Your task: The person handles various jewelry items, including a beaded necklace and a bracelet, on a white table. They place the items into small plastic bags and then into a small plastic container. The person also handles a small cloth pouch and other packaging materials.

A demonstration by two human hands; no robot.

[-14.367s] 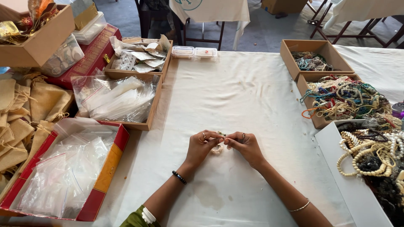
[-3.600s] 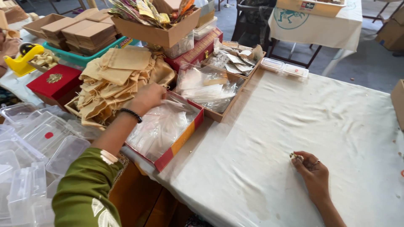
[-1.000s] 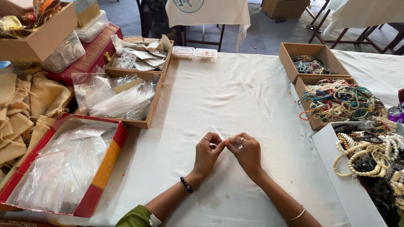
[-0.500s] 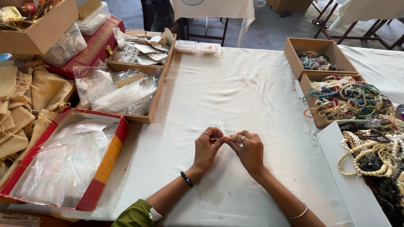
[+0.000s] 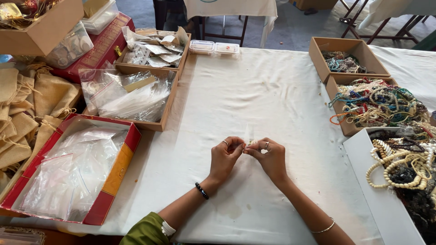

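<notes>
Centrally, just below frame middle: left hand (image 5: 225,156) and right hand (image 5: 271,157) meet fingertip to fingertip over white tablecloth (image 5: 254,90), fingers curled, pinching small clear plastic pouch (image 5: 249,138) between them; contents too small to tell

Red box of clear bags (image 5: 72,174) at lower left, burlap pouches (image 5: 27,113) beyond it at left edge; boxes of bead necklaces (image 5: 377,104) at right edge
</notes>
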